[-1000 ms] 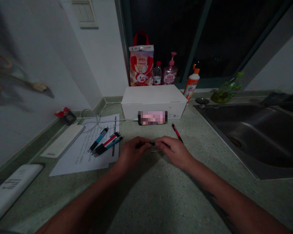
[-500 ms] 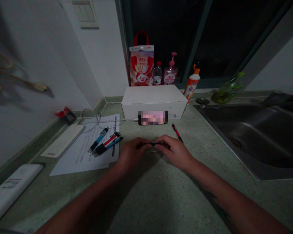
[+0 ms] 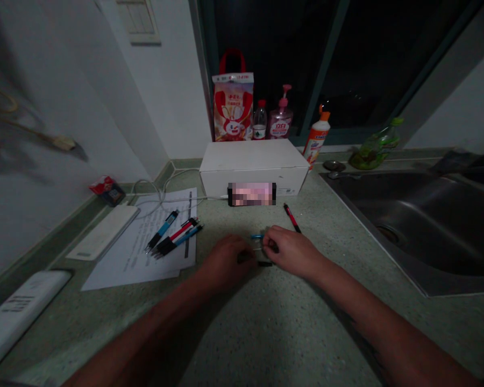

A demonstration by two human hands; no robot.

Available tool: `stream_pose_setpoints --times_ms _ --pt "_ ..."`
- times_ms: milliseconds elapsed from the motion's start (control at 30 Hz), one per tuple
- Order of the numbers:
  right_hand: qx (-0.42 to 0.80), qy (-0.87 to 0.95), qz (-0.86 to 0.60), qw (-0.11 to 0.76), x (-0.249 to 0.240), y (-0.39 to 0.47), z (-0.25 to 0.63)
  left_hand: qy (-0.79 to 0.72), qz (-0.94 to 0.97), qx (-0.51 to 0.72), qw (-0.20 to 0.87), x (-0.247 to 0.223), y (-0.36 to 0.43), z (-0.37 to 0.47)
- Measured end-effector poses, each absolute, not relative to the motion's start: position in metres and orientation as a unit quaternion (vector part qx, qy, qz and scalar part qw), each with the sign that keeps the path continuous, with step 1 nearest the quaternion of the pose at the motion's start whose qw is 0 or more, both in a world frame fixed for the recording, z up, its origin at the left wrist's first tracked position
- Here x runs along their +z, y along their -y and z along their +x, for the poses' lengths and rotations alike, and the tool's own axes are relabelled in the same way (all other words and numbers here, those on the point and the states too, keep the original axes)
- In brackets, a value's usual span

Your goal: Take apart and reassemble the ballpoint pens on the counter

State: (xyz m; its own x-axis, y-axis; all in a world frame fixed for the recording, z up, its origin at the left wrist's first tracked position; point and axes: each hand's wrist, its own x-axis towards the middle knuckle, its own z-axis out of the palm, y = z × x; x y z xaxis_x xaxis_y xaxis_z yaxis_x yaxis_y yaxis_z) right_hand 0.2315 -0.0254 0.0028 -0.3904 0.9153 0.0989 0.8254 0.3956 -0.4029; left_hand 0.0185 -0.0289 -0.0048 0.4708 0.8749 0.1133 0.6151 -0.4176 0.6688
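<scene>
Head view: at left, blue and red pens (image 3: 175, 237) lie on printed paper (image 3: 123, 266). Next comes the left hand (image 3: 230, 260), fingers curled; whether they pinch anything I cannot tell. Just right of its fingertips is a black piece (image 3: 265, 264), with a thin pale rod (image 3: 258, 249) and a blue piece (image 3: 256, 236) farther off. The right hand (image 3: 291, 250) curls beside them, its grip unclear. Rightward lie a red-and-black pen (image 3: 292, 217) and the sink (image 3: 427, 226).
</scene>
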Motion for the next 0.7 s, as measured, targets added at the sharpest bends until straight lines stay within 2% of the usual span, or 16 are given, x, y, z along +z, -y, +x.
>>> stream_pose_setpoints --times_ms 233,700 --pt "0.132 0.829 -0.527 0.136 -0.002 0.022 0.232 -0.517 0.808 0.217 0.181 -0.007 0.016 0.013" --pt "0.133 0.835 -0.525 0.102 0.000 0.021 0.231 -0.535 0.823 0.133 0.138 -0.010 0.015 0.017"
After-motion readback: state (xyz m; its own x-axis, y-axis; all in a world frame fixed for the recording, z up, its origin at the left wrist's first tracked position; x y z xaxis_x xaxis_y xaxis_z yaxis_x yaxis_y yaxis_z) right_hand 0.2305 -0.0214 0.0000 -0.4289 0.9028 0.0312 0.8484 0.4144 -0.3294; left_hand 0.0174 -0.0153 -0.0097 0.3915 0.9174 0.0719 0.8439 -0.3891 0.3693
